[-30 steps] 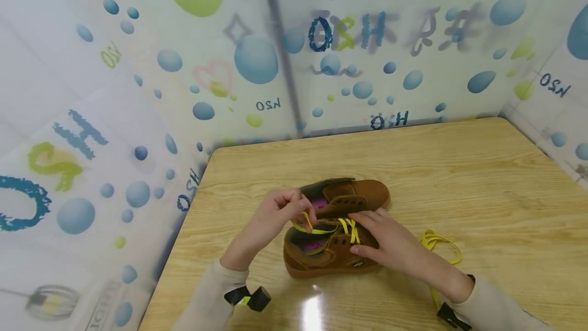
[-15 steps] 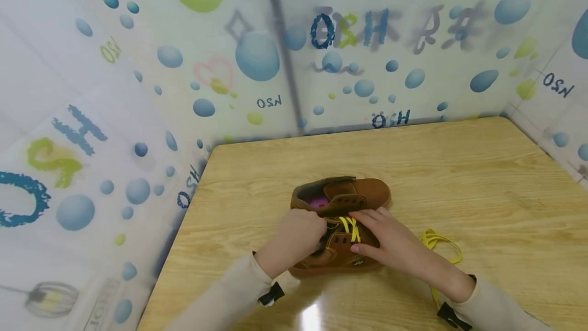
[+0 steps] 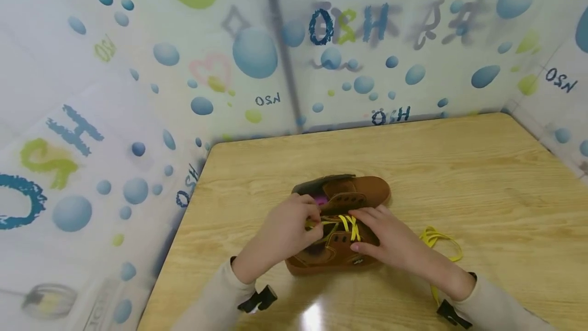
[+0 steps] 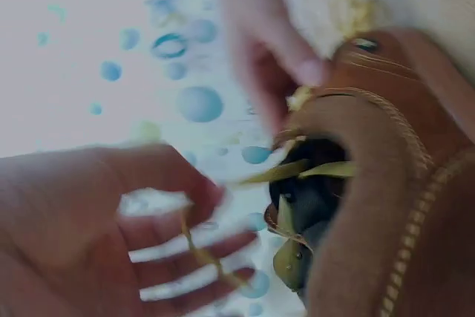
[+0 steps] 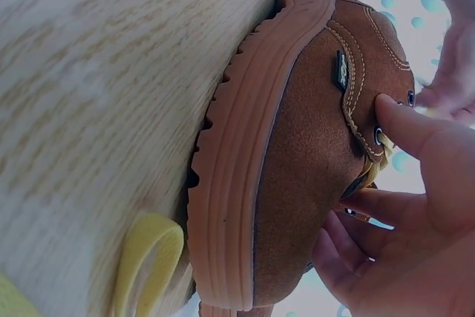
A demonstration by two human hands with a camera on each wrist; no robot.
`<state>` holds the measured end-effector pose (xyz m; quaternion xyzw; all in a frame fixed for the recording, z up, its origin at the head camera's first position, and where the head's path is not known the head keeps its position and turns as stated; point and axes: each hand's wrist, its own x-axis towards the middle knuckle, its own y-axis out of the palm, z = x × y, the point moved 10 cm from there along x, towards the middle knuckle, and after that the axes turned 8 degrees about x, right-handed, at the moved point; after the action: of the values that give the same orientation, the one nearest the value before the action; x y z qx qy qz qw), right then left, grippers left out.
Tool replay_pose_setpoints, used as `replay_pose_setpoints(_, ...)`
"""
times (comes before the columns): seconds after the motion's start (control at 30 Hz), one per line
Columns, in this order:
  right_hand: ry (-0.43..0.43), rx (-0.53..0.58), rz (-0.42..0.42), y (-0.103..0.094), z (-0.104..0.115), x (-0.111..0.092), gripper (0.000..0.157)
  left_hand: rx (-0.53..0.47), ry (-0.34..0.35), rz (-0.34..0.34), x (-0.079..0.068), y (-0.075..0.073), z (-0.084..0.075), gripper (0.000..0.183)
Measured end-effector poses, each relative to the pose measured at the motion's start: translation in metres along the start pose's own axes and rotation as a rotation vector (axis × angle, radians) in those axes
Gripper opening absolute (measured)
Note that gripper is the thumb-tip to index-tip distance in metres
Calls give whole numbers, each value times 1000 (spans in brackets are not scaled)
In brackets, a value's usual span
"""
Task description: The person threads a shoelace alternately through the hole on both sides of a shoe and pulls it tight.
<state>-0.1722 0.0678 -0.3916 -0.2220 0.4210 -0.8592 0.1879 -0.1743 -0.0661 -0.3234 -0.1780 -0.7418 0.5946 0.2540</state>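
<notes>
The low brown suede shoe with a tan rubber sole [image 3: 342,258] lay between the two hands, sole down on the pale wood-grain table [image 3: 482,167], its toe to the right and its heel to the left. Above its opening, the left hand [image 3: 286,226] pinched the flat yellow lace [image 3: 353,229] between thumb and forefinger. In the left wrist view, which was blurred, one stretch of lace ran from the fingertips to the shoe, while another hung across the spread remaining fingers. The right hand [image 3: 389,238] held the shoe's front, thumb pressed on the near eyelet flap and fingers on the far side.

Inside the shoe's dark opening, parts of the lace crossed beneath the tongue area; near the toe it already passed through the front eyelets in slanting rows. Just behind stood a matching brown shoe [image 3: 375,190], toe also right, with a bright pink insole [image 3: 320,201] showing inside.

Loose yellow loops [image 3: 431,238] lay on the table beside the right forearm. The left forearm reached in from the lower left, the right from the lower right, both in cream sleeves [image 3: 209,295] with black straps [image 3: 258,299] at the wrists.
</notes>
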Motion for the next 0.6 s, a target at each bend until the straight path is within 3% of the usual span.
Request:
replay_pose_setpoints(0.07,-6,1,-3,-1,0,1,68,-229,28,24,4,-2,1,18)
replay_pose_setpoints(0.17,1,7,3,0,-2,1,68,-593,70,135,9,8,-1,23)
replay_pose_setpoints(0.27,6,18,6,2,-3,1,68,-775,106,202,12,17,-4,20)
replay_pose_setpoints(0.33,8,20,5,2,-3,1,68,-783,126,206,14,20,-5,15)
replay_pose_setpoints(0.4,9,21,5,2,-3,1,68,-718,149,195,16,21,-5,12)
replay_pose_setpoints(0.5,17,26,6,2,-4,1,68,-576,206,169,16,20,-11,18)
replay_pose_setpoints(0.6,18,53,-14,-3,-4,-1,63,-373,263,112,17,17,-18,21)
